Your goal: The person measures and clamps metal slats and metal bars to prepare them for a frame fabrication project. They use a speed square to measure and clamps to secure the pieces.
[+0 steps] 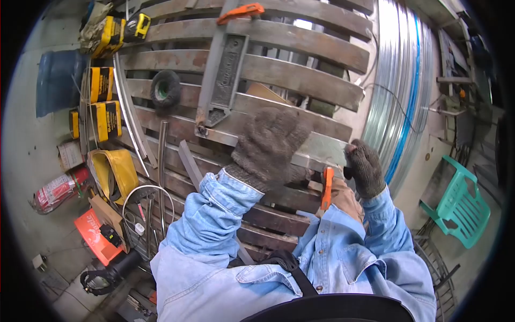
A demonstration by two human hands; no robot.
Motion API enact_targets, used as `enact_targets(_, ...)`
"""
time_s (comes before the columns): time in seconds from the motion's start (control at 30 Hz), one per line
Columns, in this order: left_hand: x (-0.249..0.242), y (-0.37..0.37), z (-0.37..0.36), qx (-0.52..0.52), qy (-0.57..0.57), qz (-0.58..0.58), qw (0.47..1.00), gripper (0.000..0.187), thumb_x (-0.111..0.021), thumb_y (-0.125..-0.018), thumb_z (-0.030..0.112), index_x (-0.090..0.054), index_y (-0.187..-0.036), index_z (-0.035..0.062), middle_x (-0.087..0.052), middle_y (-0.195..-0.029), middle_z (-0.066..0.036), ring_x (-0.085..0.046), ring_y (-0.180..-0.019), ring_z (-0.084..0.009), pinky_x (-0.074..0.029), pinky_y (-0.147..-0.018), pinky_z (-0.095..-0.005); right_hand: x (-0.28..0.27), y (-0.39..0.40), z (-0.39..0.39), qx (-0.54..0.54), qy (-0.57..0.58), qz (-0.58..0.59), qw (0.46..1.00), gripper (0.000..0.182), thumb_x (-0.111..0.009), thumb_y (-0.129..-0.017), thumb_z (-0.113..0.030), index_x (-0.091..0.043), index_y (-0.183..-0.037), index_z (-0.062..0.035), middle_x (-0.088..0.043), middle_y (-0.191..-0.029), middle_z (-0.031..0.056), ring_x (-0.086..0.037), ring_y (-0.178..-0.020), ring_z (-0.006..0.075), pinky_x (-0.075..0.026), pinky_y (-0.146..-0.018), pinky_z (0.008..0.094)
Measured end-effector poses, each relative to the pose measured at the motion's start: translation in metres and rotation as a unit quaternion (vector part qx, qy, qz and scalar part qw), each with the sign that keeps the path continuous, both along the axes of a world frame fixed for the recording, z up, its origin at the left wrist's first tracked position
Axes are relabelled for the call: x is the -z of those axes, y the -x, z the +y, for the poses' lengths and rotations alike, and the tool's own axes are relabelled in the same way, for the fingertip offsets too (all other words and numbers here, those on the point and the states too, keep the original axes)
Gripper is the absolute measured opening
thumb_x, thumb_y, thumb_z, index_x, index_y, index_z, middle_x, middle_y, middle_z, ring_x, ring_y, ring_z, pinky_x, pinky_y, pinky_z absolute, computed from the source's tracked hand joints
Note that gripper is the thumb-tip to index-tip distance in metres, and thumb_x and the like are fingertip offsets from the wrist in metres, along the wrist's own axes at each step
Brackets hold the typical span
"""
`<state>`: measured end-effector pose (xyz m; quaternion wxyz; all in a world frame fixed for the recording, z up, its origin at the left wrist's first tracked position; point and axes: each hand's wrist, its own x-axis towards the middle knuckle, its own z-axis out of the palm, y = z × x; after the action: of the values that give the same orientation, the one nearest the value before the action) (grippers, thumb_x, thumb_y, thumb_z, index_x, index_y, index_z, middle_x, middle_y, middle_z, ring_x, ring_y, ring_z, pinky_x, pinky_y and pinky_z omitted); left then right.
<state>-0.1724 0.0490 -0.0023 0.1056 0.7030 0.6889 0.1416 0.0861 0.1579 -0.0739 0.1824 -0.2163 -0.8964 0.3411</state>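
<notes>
My left hand [270, 142], in a dark knitted glove, lies over a flat metal bar [322, 148] on the slatted metal bench [306, 41]; its fingertips and whatever is under them are hidden. My right hand [365, 167], gloved too, is curled at the bar's right end, by a dark handle; what its fingers hold is too small to make out. Between the hands stands an orange clamp [327, 188]. Further up, a grey cast metal piece [227, 72] lies beside a long steel bar [210, 70], with another orange clamp [240, 13] at its top.
A black round wheel [165, 89] sits on the slats. Yellow-black boxes [107, 121], a yellow container [114, 174] and a red extinguisher [60, 189] are at the left. Long shiny metal profiles [394, 91] and a green plastic chair [460, 206] are at the right.
</notes>
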Motion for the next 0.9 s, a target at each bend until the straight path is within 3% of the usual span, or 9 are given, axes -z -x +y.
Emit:
enact_targets(0.17,-0.002,-0.005,0.0,-0.006,-0.02,0.062,0.998,0.086,-0.081,-0.057,0.062,-0.06,-0.122,0.0099,-0.058,-0.116,-0.017,-0.055,-0.109,-0.0388,-0.042,-0.097,-0.0519,-0.004,0.004,-0.003,0.011,-0.073,0.064,0.995,0.048,-0.066,-0.069,0.001,-0.059,-0.116,0.0004,-0.06,-0.099,0.0169,-0.062,-0.081,0.0337,-0.054,-0.072,0.0425)
enact_targets(0.27,0.0,-0.003,0.001,-0.004,-0.021,0.009,1.0,0.088,-0.084,-0.052,0.06,-0.061,-0.119,0.0089,-0.058,-0.116,-0.018,-0.055,-0.11,-0.0396,-0.044,-0.096,-0.0506,-0.006,0.007,-0.002,0.02,0.016,0.068,0.997,0.026,-0.062,-0.083,-0.001,-0.059,-0.109,-0.001,-0.059,-0.09,0.0132,-0.057,-0.061,0.0215,-0.051,-0.059,0.0349)
enact_targets(0.37,0.0,-0.002,0.001,0.004,-0.012,0.012,1.0,0.087,-0.087,-0.049,0.057,-0.062,-0.116,0.0083,-0.059,-0.116,-0.018,-0.054,-0.111,-0.0406,-0.044,-0.096,-0.0515,-0.003,-0.002,-0.01,0.127,0.399,0.045,0.907,0.019,-0.057,-0.098,-0.021,-0.062,-0.101,-0.0033,-0.062,-0.081,0.0079,-0.057,-0.06,0.0148,-0.049,-0.056,0.0296)
enact_targets(0.5,-0.002,-0.002,0.001,-0.001,0.003,0.002,1.0,0.088,-0.088,-0.048,0.055,-0.061,-0.117,0.0077,-0.058,-0.117,-0.019,-0.054,-0.112,-0.0415,-0.043,-0.097,-0.0521,0.01,-0.012,-0.012,0.279,0.48,-0.019,0.831,0.021,-0.048,-0.104,-0.014,-0.062,-0.108,0.0006,-0.065,-0.106,0.0177,-0.067,-0.094,0.0299,-0.054,-0.078,0.0382)
enact_targets(0.63,-0.001,-0.002,0.002,-0.002,0.003,0.002,1.0,0.09,-0.088,-0.048,0.056,-0.061,-0.118,0.0076,-0.058,-0.118,-0.02,-0.053,-0.113,-0.0415,-0.043,-0.098,-0.0519,0.026,-0.014,-0.019,0.211,0.38,0.118,0.893,0.024,-0.049,-0.103,-0.02,-0.066,-0.102,-0.0015,-0.067,-0.097,0.0127,-0.064,-0.095,0.0206,-0.053,-0.076,0.0333)
enact_targets(0.7,-0.001,-0.003,0.0,-0.008,0.017,0.004,1.0,0.095,-0.088,-0.047,0.059,-0.061,-0.123,0.0084,-0.057,-0.125,-0.02,-0.052,-0.118,-0.0408,-0.04,-0.103,-0.0543,0.014,-0.007,0.002,0.216,0.582,0.164,0.766,0.023,-0.056,-0.098,-0.021,-0.066,-0.104,-0.0014,-0.068,-0.092,0.0036,-0.063,-0.076,0.0127,-0.051,-0.067,0.0295)
enact_targets(0.73,0.0,-0.002,0.0,-0.008,0.013,0.001,1.0,0.095,-0.088,-0.047,0.059,-0.061,-0.123,0.0084,-0.057,-0.125,-0.02,-0.052,-0.118,-0.0408,-0.04,-0.103,-0.0543,-0.01,-0.001,0.009,0.186,0.492,-0.002,0.851,0.015,-0.061,-0.091,-0.013,-0.066,-0.102,-0.0029,-0.067,-0.094,0.0072,-0.065,-0.082,0.0194,-0.052,-0.068,0.0337)
enact_targets(0.8,0.003,0.0,-0.002,-0.001,0.005,-0.007,1.0,0.094,-0.087,-0.048,0.059,-0.061,-0.122,0.0085,-0.057,-0.126,-0.019,-0.052,-0.119,-0.0407,-0.04,-0.103,-0.0543,0.004,0.009,-0.015,0.104,0.125,0.028,0.986,0.018,-0.064,-0.08,-0.006,-0.064,-0.099,-0.0036,-0.063,-0.094,0.0143,-0.062,-0.079,0.0315,-0.052,-0.065,0.0402)
enact_targets(0.9,0.005,0.0,-0.004,-0.006,0.001,0.004,1.0,0.093,-0.088,-0.048,0.058,-0.061,-0.122,0.0089,-0.057,-0.126,-0.019,-0.052,-0.119,-0.0405,-0.04,-0.103,-0.0538,0.004,0.01,-0.018,0.083,-0.045,0.072,0.993,0.021,-0.065,-0.077,-0.004,-0.064,-0.099,-0.0027,-0.063,-0.098,0.017,-0.063,-0.083,0.0345,-0.053,-0.068,0.0422)
